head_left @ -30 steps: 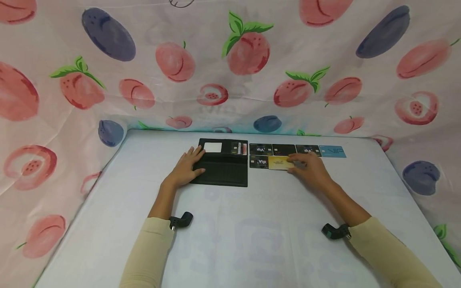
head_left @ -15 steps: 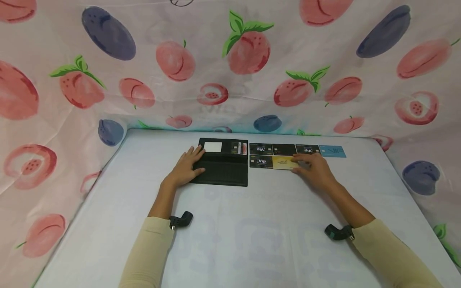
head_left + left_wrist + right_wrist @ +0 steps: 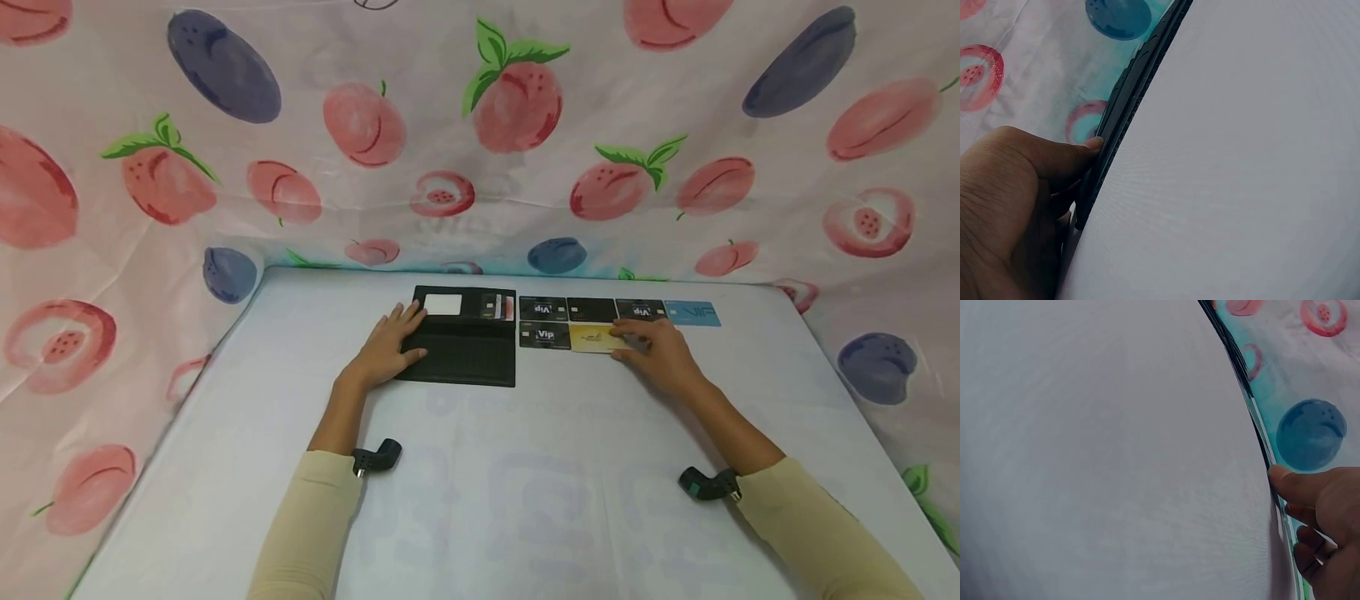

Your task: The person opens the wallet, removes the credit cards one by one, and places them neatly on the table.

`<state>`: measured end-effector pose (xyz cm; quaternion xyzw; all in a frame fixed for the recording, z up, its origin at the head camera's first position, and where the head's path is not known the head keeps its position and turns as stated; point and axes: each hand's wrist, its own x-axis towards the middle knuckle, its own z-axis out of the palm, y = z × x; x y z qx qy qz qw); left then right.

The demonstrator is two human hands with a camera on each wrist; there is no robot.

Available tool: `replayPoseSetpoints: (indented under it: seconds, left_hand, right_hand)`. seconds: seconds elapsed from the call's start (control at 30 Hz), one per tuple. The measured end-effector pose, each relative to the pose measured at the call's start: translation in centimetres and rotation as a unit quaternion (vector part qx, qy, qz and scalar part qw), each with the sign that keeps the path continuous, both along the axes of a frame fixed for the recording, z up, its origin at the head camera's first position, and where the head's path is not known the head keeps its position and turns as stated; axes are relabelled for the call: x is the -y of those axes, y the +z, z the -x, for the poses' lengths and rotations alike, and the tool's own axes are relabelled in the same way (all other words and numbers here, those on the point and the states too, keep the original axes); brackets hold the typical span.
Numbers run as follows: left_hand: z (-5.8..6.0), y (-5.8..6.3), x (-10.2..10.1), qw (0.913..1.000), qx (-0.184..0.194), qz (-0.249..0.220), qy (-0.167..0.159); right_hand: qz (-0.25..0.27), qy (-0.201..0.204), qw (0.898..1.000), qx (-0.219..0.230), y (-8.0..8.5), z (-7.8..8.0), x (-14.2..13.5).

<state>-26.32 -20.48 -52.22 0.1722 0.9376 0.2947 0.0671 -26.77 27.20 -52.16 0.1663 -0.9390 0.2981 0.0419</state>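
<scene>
My left hand [image 3: 381, 348] rests on the left side of an open black wallet [image 3: 465, 362], fingers spread and thumb near its lower part. In the left wrist view, the thumb touches the wallet's edge [image 3: 1124, 103]. To the right of the wallet, my right hand [image 3: 658, 354] holds a gold card [image 3: 591, 337] by its right end, thumb on the near side and fingers on the far side. The gold card lies flat on the table, right of a black Vip card [image 3: 543, 335]. My fingers cover its right end.
Above the gold card runs a row of cards: a black Vip card [image 3: 542, 308], a plain black card [image 3: 591, 310], another black Vip card [image 3: 640, 309] and a blue card [image 3: 692, 313]. The wallet's upper pockets hold several cards [image 3: 498, 307]. Fruit-printed cloth [image 3: 450, 108] rises behind the white table [image 3: 480, 483].
My right hand has slid the gold card a short way to the right, uncovering more of the black Vip card on its left. The left hand has stayed on the wallet.
</scene>
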Motion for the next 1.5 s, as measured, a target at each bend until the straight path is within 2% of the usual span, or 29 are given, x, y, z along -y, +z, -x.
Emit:
replayPoseSetpoints:
  seconds: [0.43,0.73,1.0,1.5]
  left_hand:
    - [0.04,-0.02,-0.02,1.0,0.006,0.001,0.004]
    - [0.14,-0.36,0.1,0.9999,0.009,0.001,0.007]
    - [0.33,-0.41,0.16,1.0,0.008,0.001,0.005]
    - [0.34,-0.3,0.07,0.9999,0.008,0.004,0.005]
  right_hand:
    - [-0.006,0.017,1.0,-0.022,-0.2,-0.23,0.19]
    - [-0.011,-0.002,1.0,-0.028,-0.59,-0.18,0.29]
    - [-0.013,0.005,0.999,-0.046,-0.7,-0.07,0.23]
    - [-0.003,0.005,0.999,-0.039,-0.58,-0.16,0.18]
